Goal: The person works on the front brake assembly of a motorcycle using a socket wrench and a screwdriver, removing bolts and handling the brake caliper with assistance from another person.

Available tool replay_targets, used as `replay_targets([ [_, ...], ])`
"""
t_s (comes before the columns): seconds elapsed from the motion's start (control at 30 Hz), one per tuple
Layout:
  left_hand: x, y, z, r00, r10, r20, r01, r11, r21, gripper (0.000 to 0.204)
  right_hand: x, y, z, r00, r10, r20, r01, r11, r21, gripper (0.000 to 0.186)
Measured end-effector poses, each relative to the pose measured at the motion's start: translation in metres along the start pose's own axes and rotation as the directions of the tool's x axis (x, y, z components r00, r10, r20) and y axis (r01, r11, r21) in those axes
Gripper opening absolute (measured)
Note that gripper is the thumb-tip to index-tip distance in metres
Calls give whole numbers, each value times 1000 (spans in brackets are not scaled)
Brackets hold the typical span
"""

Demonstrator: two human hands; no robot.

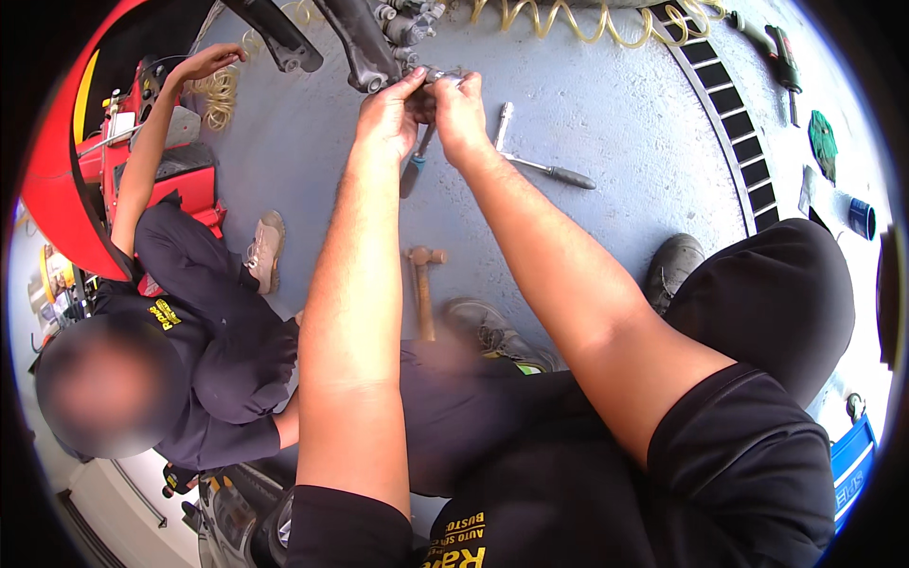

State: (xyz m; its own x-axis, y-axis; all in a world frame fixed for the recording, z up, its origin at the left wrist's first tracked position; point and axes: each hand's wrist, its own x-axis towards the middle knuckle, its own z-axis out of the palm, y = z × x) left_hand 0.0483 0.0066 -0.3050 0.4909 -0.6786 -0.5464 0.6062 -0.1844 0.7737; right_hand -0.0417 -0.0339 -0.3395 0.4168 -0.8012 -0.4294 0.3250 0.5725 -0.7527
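Note:
Both arms reach out to the underside of a raised car. My left hand (386, 121) is closed, fingertips at the end of a dark metal suspension arm (365, 43); what it pinches is hidden. Beside it, nearly touching, my right hand (458, 115) is closed around a small silver metal part (441, 75) at the arm's end. Under the hands, a tool with a dark and teal handle (413, 174) points down toward the floor, its upper end hidden by the fingers. I cannot tell whether it is held.
On the blue-grey floor (625, 142) lie a ratchet (568, 177), a silver socket extension (505, 121) and a wooden-handled hammer (423, 293). A co-worker (218, 350) crouches at left, one arm raised. Coiled yellowish hose (568, 28) runs along the top; a slotted drain (734, 123) curves at right.

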Motion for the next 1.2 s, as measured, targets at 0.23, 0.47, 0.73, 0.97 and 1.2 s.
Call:
replay_targets([
  [0.23,-2,-1,11,998,47,-39,-51,993,-108,12,0,-20,-5,992,-118,48,127,899,-419,45],
  [0.47,-1,11,17,985,58,-161,-37,991,129,15,-2,-28,0,866,377,328,-494,740,456,11],
  [0.73,3,5,18,985,40,-169,-31,998,58,11,10,-50,3,886,376,273,-396,918,21,10],
  [0.97,7,-4,34,966,143,-217,-135,989,53,10,18,-39,-13,866,359,347,-458,848,265,12],
  [1.2,11,-1,31,968,73,-240,-68,997,29,15,-17,-13,-11,982,187,-21,-160,888,431,28],
])
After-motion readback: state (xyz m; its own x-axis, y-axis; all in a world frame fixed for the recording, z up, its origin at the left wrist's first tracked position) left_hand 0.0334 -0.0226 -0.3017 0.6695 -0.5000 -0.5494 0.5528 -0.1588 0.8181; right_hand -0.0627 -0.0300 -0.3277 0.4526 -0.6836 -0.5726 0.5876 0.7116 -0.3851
